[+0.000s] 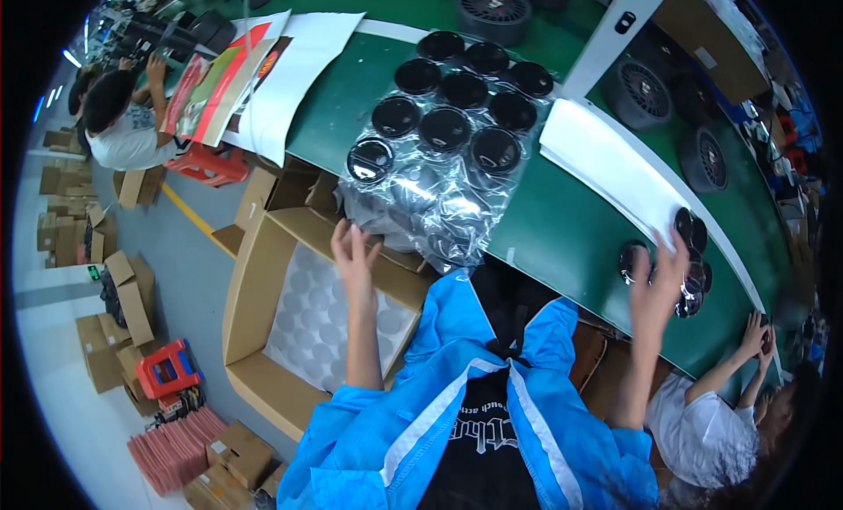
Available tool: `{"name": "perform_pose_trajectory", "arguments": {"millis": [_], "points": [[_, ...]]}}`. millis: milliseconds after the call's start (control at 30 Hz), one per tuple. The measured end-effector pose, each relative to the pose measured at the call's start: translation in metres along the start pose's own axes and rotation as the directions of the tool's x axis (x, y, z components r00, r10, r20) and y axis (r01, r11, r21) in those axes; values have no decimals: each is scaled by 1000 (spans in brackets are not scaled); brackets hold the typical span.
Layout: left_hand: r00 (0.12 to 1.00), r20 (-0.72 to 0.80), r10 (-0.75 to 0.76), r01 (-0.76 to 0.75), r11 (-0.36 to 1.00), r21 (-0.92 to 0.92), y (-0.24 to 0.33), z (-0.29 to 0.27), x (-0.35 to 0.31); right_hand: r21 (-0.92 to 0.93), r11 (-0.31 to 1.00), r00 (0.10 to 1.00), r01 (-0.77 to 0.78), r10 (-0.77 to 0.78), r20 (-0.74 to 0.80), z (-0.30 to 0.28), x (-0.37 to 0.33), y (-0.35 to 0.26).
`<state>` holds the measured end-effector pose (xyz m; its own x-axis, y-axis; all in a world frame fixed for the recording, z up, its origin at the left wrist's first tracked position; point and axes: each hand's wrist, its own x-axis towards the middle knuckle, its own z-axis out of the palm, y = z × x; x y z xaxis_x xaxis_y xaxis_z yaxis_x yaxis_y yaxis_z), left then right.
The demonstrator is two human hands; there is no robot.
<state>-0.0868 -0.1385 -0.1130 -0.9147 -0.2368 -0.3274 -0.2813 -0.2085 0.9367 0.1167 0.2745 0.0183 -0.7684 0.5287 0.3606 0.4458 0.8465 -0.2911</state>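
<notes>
Glossy black round caps (444,129) sit in rows on clear plastic wrapping (465,207) at the table's near edge. My left hand (354,257) is raised at the wrapping's lower left corner, its fingers apart and nothing seen in them. Over on the right, my right hand (660,277) reaches over a small group of loose black caps (692,233), fingers spread. One loose cap (630,259) lies right beside its fingers; whether they touch it I cannot tell. Below my left hand stands an open cardboard box (255,282) holding a white sheet with round cells (309,321).
The green table (544,238) carries white sheets (606,163), printed boards (228,89) and dark wheels (641,93). A post (606,49) rises at its far side. A co-worker (707,427) handles something dark at right; another person (127,124) is far left. Red stools (167,368) and boxes stand on the floor.
</notes>
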Motion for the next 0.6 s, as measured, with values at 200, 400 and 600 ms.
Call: {"name": "perform_pose_trajectory", "arguments": {"millis": [200, 400, 600], "points": [[972, 202, -119, 169, 952, -255, -23, 25, 36, 649, 581, 789, 492, -612, -51, 122, 56, -256], [966, -18, 256, -256, 956, -146, -13, 45, 29, 503, 554, 632, 664, -775, 19, 215, 96, -316], [951, -38, 307, -310, 944, -118, -3, 51, 29, 386, 520, 568, 762, -823, -12, 209, 115, -316]]}}
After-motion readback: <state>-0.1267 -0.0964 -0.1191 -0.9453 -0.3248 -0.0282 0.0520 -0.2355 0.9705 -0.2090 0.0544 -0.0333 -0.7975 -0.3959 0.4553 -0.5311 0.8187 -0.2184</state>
